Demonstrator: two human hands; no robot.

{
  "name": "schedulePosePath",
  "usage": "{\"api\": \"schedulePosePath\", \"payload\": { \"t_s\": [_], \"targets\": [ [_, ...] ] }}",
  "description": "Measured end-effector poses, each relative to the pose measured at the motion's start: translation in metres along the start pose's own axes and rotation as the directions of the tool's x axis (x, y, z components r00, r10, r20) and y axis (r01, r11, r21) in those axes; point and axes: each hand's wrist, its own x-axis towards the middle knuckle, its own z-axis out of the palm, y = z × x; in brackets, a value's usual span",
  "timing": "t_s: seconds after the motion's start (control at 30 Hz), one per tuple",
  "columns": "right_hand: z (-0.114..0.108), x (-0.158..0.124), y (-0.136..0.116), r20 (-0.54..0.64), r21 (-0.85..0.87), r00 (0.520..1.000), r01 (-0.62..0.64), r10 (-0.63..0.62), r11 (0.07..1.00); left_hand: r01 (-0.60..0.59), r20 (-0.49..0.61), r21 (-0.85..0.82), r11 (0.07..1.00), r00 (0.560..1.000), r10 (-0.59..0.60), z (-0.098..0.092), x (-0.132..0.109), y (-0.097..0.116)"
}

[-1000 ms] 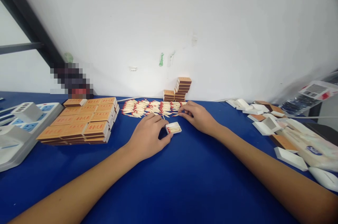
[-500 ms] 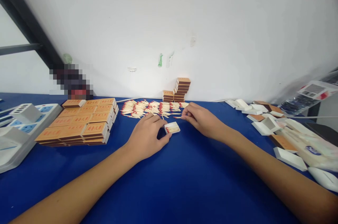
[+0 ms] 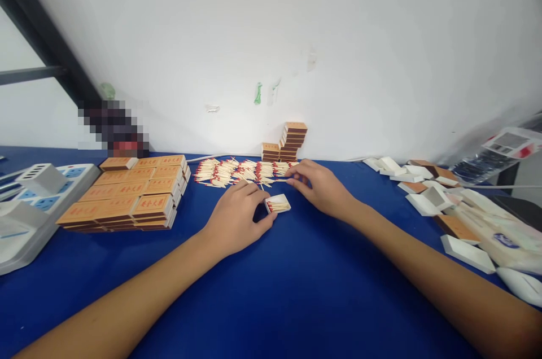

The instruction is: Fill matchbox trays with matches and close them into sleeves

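Observation:
My left hand [image 3: 239, 212] is closed on a small white matchbox tray [image 3: 283, 199], thumb at its near side and fingers at its far left. Several red-headed matches [image 3: 277, 206] lie inside the tray, heads to the left. My right hand [image 3: 317, 185] hovers at the right end of a wide pile of loose matches [image 3: 215, 171]. Its thumb and index finger are slightly apart, close to a single match [image 3: 279, 180]; no match shows clearly held between them.
Filled rows of orange matchboxes [image 3: 122, 192] stand at the left, beside a white power strip [image 3: 46, 201]. A smaller matchbox stack [image 3: 292, 141] leans near the wall. Empty white trays [image 3: 427, 201], sleeves and a plastic tissue pack [image 3: 503, 237] lie at the right on the blue tabletop [image 3: 296, 291].
My right hand's thumb and index finger have parted, and the match they pinched no longer shows there. The hand has shifted slightly left and away from me. My left hand stays on the tray.

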Motion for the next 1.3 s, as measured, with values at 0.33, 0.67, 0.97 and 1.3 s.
{"api": "schedulePosePath", "payload": {
  "t_s": [0.33,0.67,0.97,1.3],
  "targets": [
    [0.01,0.003,0.018,0.066,-0.019,0.995,-0.076,0.077,0.997,0.003,-0.001,0.023,1.0,1.0,-0.003,-0.002,0.001,0.0],
    [0.0,-0.009,0.019,0.083,-0.111,0.989,-0.116,0.125,0.987,0.028,0.014,0.036,0.999,1.0,-0.028,-0.003,0.002,-0.002],
    [0.007,-0.005,0.019,0.063,-0.096,0.99,-0.118,0.124,0.988,0.014,0.02,0.042,0.999,1.0,-0.015,-0.002,0.002,-0.001],
    [0.008,-0.008,0.009,0.044,-0.054,0.996,-0.078,0.081,0.995,0.021,0.011,0.034,0.999,1.0,-0.022,-0.002,0.0,-0.003]
  ]
}}
